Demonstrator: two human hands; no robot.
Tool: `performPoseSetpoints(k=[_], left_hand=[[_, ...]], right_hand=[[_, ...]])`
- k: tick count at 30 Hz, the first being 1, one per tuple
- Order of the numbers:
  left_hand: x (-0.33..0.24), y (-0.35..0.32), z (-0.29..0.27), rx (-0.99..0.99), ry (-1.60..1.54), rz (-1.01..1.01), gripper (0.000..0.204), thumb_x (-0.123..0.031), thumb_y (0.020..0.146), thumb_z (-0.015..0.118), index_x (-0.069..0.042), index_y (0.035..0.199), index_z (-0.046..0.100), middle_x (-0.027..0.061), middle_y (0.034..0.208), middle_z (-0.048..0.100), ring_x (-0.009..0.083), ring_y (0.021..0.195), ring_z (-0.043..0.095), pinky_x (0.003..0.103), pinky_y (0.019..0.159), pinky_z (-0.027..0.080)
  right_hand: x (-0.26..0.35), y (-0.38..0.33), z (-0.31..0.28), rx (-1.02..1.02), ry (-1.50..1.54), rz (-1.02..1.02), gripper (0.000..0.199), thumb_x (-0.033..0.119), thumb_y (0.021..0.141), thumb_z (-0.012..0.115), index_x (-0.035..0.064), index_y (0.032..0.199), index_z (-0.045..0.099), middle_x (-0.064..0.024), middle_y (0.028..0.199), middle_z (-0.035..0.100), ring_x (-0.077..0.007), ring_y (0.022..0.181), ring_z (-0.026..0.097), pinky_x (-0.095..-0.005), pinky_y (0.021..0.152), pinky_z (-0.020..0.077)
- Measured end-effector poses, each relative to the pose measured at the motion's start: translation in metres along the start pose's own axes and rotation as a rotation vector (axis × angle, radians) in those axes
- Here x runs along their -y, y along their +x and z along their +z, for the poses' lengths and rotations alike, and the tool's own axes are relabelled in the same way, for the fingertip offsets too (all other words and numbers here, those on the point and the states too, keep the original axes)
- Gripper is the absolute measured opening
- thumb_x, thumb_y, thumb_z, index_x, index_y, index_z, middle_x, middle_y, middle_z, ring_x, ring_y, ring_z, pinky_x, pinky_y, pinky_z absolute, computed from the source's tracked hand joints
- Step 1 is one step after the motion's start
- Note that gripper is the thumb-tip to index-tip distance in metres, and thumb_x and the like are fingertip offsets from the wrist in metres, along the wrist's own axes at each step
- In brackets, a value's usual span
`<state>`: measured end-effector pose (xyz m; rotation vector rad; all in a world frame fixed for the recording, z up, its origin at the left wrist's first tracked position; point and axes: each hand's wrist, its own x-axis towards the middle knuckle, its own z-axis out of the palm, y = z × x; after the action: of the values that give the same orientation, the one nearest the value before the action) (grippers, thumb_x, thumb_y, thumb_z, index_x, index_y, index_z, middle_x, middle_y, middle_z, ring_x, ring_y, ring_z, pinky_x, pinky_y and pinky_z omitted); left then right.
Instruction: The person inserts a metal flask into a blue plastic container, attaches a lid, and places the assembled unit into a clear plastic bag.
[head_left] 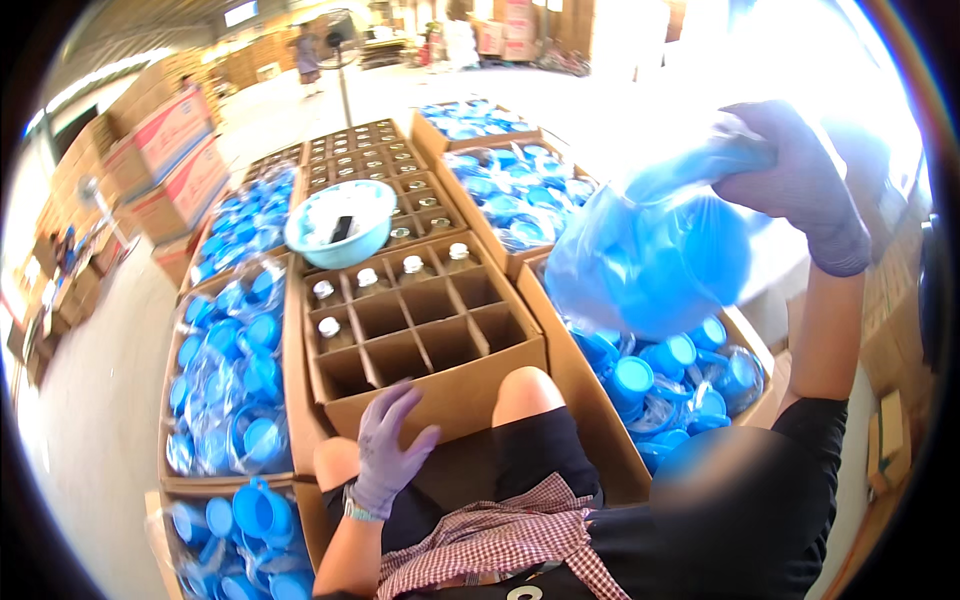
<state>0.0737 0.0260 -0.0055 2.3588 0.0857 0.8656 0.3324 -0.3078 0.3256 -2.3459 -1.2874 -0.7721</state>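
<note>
My right hand (800,180), in a greyish-purple glove, is raised at the upper right and closed on the gathered neck of a clear plastic bag (655,255). Blue plastic items show through the bag, blurred. It hangs over an open carton of blue plastic cups (632,380). My left hand (390,450), also gloved, is held low by the near edge of a divided cardboard box (435,385), fingers apart and holding nothing. Silver-capped bottles (367,278) stand in some of that box's far and left compartments; several nearer ones hold none.
A light-blue basin (375,243) with a dark object (342,229) inside rests on the boxes behind. Cartons of bagged blue cups (235,375) line the left side, and another carton (520,195) sits at the far right. Stacked cartons (165,150), a fan (340,30) and a person (307,55) are farther off.
</note>
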Motion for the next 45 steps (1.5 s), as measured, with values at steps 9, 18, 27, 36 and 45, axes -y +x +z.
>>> performPoseSetpoints(k=[9,18,27,36,45], left_hand=[[-0.094,0.014,-0.056,-0.188,-0.211,0.217,0.142,-0.068,0.066,0.087,0.003,0.162,0.012,0.0333,0.160,0.027,0.0494,0.148,0.033,0.053,0.120,0.033],[-0.024,-0.183,0.050,0.312,-0.051,-0.509,0.119,-0.056,0.079,0.083,0.009,0.157,0.020,0.0328,0.149,0.041,0.0444,0.137,0.048,0.044,0.114,0.043],[0.001,-0.104,-0.095,1.136,-0.303,-0.336,0.056,-0.041,0.098,0.068,0.003,0.132,0.063,0.0236,0.117,0.071,0.0318,0.112,0.068,0.042,0.098,0.052],[0.102,0.076,0.056,0.381,-1.381,-0.949,0.057,-0.049,0.107,0.052,-0.006,0.145,0.056,0.0096,0.135,0.066,0.0194,0.116,0.066,0.037,0.107,0.051],[0.072,0.065,0.044,0.274,-1.458,-1.102,0.072,-0.061,0.105,0.045,-0.005,0.150,0.050,0.0180,0.145,0.059,0.0294,0.133,0.058,0.046,0.114,0.046]], right_hand=[[0.122,0.059,0.080,0.744,0.670,-0.090,0.044,0.021,0.077,0.088,0.0056,0.116,0.074,-0.0055,0.110,0.074,-0.0143,0.097,0.068,-0.0335,0.092,0.0547],[0.181,-0.117,0.195,0.895,0.725,-0.700,0.075,0.029,0.092,0.075,0.0080,0.156,0.043,-0.0226,0.135,0.063,-0.0370,0.125,0.063,-0.0451,0.110,0.0479],[0.148,-0.216,0.264,1.083,1.189,-0.526,0.061,0.014,0.101,0.062,0.0059,0.157,0.041,-0.0205,0.151,0.051,-0.0340,0.138,0.050,-0.0414,0.116,0.0406],[0.130,-0.182,0.279,1.357,1.509,-0.378,0.037,0.006,0.106,0.051,0.0010,0.142,0.057,-0.0190,0.143,0.055,-0.0320,0.142,0.046,-0.0408,0.118,0.0376],[0.137,-0.087,0.282,0.169,0.552,-0.361,0.059,0.039,0.093,0.070,0.0039,0.140,0.060,-0.0197,0.147,0.056,-0.0401,0.134,0.055,-0.0455,0.113,0.0452]])
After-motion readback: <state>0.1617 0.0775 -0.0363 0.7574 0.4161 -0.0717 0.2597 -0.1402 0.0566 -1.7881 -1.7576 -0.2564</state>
